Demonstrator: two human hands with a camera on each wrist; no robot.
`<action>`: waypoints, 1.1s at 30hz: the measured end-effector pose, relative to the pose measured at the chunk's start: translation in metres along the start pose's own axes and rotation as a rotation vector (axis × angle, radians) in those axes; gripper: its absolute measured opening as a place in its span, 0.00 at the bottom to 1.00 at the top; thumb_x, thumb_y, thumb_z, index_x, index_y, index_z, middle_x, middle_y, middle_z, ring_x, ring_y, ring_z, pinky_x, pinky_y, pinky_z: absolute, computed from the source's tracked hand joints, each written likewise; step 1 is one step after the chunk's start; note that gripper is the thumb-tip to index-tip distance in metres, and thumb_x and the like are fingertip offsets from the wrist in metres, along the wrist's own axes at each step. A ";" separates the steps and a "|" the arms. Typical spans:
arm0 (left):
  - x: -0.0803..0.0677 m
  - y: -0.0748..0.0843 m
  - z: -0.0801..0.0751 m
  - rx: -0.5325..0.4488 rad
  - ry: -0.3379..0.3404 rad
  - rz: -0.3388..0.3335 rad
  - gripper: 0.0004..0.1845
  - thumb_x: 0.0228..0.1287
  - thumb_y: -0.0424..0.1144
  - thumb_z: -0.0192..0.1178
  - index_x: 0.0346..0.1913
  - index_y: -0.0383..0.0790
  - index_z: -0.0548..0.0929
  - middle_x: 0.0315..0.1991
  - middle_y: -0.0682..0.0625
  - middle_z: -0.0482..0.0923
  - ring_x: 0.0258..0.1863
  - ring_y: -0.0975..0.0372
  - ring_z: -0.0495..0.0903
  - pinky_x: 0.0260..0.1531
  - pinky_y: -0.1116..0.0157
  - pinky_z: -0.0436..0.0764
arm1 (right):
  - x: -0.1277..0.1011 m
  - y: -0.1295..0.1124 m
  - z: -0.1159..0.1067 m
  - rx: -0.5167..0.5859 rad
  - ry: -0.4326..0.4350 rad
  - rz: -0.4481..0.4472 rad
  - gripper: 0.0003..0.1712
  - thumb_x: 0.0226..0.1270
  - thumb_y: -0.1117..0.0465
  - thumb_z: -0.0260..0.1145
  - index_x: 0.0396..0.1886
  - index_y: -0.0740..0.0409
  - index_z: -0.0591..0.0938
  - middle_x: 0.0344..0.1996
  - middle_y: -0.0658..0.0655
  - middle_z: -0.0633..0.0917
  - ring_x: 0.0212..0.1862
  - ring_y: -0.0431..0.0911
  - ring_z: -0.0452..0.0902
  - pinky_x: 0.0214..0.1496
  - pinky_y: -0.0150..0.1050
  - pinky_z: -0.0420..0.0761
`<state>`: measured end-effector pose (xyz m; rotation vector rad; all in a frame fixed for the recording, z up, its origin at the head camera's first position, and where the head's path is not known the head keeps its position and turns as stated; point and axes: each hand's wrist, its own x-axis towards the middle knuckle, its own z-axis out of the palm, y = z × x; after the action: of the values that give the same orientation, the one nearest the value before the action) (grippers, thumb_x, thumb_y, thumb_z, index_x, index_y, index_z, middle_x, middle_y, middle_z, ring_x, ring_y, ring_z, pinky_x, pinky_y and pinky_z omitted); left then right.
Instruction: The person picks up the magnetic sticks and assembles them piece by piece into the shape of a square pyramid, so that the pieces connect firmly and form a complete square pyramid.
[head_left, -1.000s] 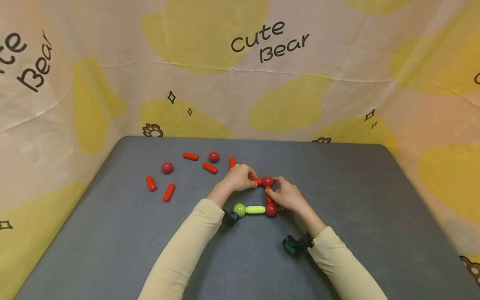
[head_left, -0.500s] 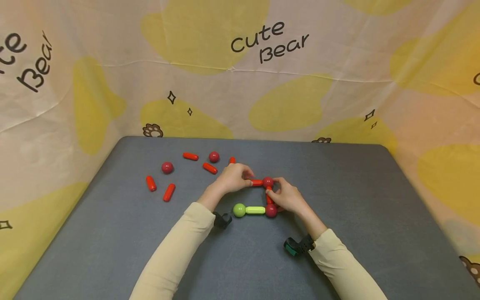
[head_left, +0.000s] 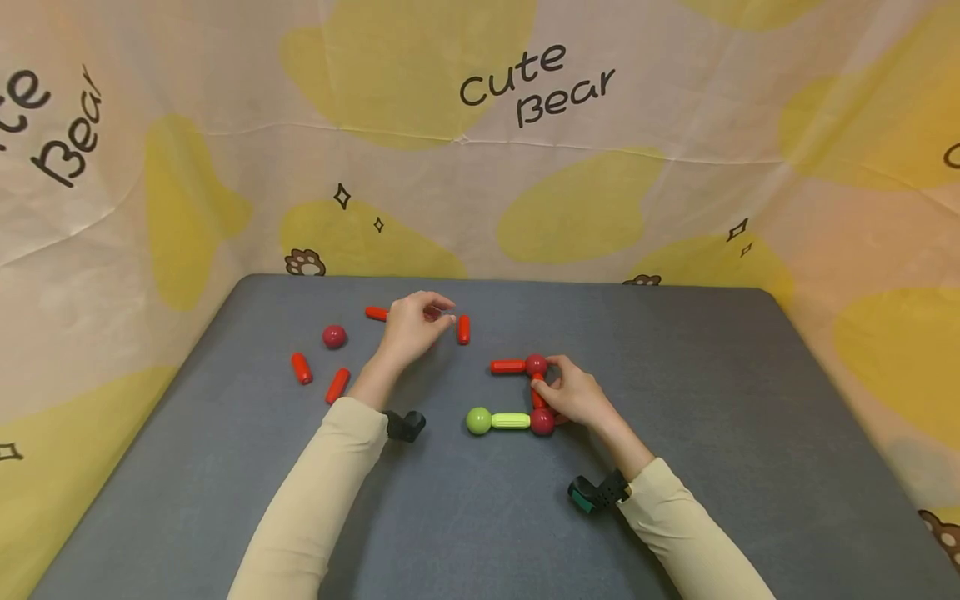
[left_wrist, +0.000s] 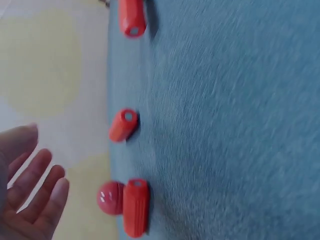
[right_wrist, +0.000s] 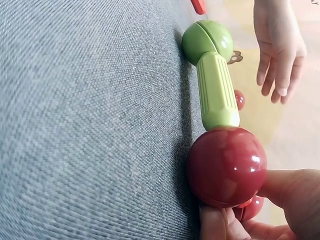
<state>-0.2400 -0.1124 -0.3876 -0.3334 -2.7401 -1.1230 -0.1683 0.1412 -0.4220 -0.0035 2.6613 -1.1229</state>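
My left hand (head_left: 412,327) is raised above the far part of the table. Its loosely bent fingers (left_wrist: 45,190) hold nothing in the left wrist view. Magnetic-looking balls and sticks form a three-sided shape: a green ball (head_left: 479,420), a lime stick (head_left: 512,421), a dark red ball (head_left: 542,421), an upright-running red stick (head_left: 537,393), another red ball (head_left: 536,365) and a free-ended red stick (head_left: 508,366). My right hand (head_left: 576,392) pinches the red stick between the two red balls. In the right wrist view, the nearer dark red ball (right_wrist: 227,167) partly hides its fingers.
Loose red sticks lie around the left hand, one to its right (head_left: 464,329), others at the left (head_left: 302,367) and nearer (head_left: 337,386). A loose red ball (head_left: 334,337) lies among them. A red ball (left_wrist: 110,198) touches or nearly touches a stick (left_wrist: 135,207). A printed cloth hangs behind.
My left hand has let go of the red stick joined to the far red ball and moved left and away over the loose pieces. The right hand keeps its hold, nearly still.
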 end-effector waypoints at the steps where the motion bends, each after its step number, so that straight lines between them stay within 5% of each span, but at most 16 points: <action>1: 0.002 -0.003 -0.002 -0.014 0.024 -0.014 0.12 0.56 0.39 0.64 0.43 0.41 0.84 0.41 0.47 0.81 0.40 0.56 0.81 0.41 0.59 0.78 | 0.000 0.000 0.000 -0.001 0.000 0.000 0.32 0.62 0.53 0.62 0.62 0.62 0.65 0.23 0.54 0.79 0.17 0.41 0.73 0.19 0.35 0.74; 9: 0.012 -0.024 -0.003 -0.060 0.124 -0.136 0.17 0.56 0.39 0.64 0.49 0.42 0.81 0.49 0.46 0.79 0.48 0.53 0.78 0.45 0.56 0.77 | 0.000 -0.001 0.001 -0.010 0.011 0.012 0.32 0.62 0.53 0.62 0.62 0.62 0.66 0.23 0.54 0.79 0.17 0.41 0.73 0.19 0.35 0.74; 24: 0.019 -0.037 0.011 0.161 0.030 -0.237 0.19 0.55 0.39 0.64 0.52 0.43 0.80 0.48 0.43 0.79 0.48 0.49 0.76 0.45 0.53 0.75 | 0.000 -0.001 0.002 -0.021 0.020 0.002 0.32 0.61 0.52 0.62 0.61 0.62 0.66 0.23 0.53 0.79 0.17 0.41 0.72 0.19 0.34 0.72; 33: 0.021 -0.033 0.014 0.164 0.008 -0.230 0.17 0.56 0.39 0.64 0.51 0.45 0.80 0.46 0.44 0.80 0.45 0.51 0.78 0.43 0.54 0.76 | 0.001 0.000 0.001 -0.019 0.027 -0.004 0.32 0.62 0.53 0.62 0.62 0.62 0.66 0.23 0.54 0.79 0.17 0.41 0.72 0.19 0.34 0.71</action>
<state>-0.2700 -0.1225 -0.4144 0.0088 -2.8955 -0.9336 -0.1687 0.1406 -0.4231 0.0029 2.6967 -1.1066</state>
